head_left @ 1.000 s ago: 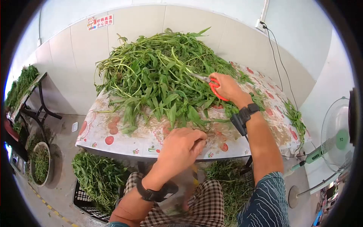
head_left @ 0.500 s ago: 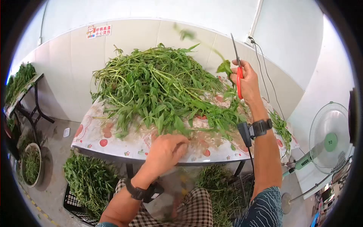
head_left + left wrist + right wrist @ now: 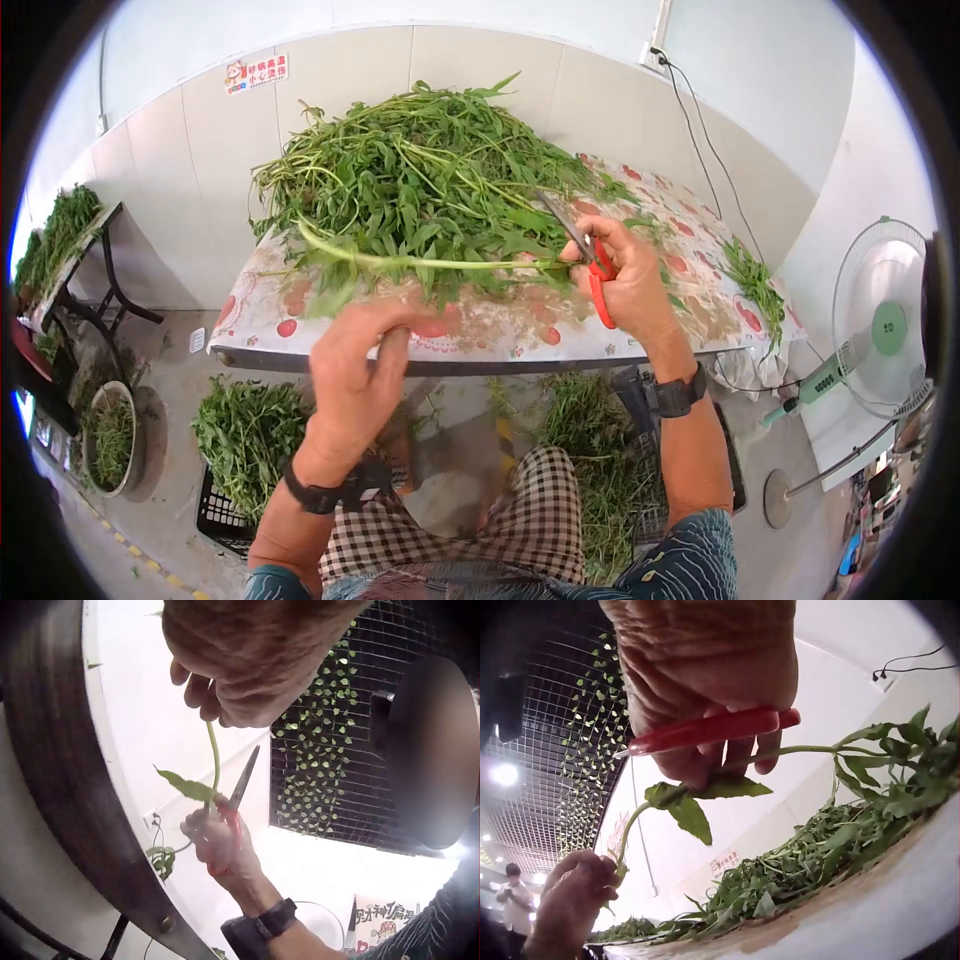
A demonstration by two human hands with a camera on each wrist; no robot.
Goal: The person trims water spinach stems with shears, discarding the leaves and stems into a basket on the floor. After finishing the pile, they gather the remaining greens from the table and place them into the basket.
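Note:
In the head view my right hand (image 3: pixel 632 285) holds red-handled scissors (image 3: pixel 599 295), blades pointing up and left. The same hand holds a long green stem (image 3: pixel 440 264) that reaches left across the front of the leafy pile (image 3: pixel 430 180); its far tip is blurred. My left hand (image 3: pixel 345 365), blurred with fingers bent, is in front of the table edge, below the stem. In both wrist views the stem runs to the left hand's fingers (image 3: pixel 196 694); whether they pinch it I cannot tell. A leaf (image 3: pixel 184 785) hangs by the right hand.
The pile lies on a fruit-patterned tablecloth (image 3: pixel 480 345). Below are greens in a black crate (image 3: pixel 222 515), more cut greens (image 3: pixel 595 470) and a basin (image 3: pixel 108 435). A fan (image 3: pixel 885 330) stands at right. More greens (image 3: pixel 62 235) lie on a side table.
My right hand first lifted a stem from the pile, raising it high with the scissors, then came down and left. My left hand has moved left. The scissors stay in the right hand.

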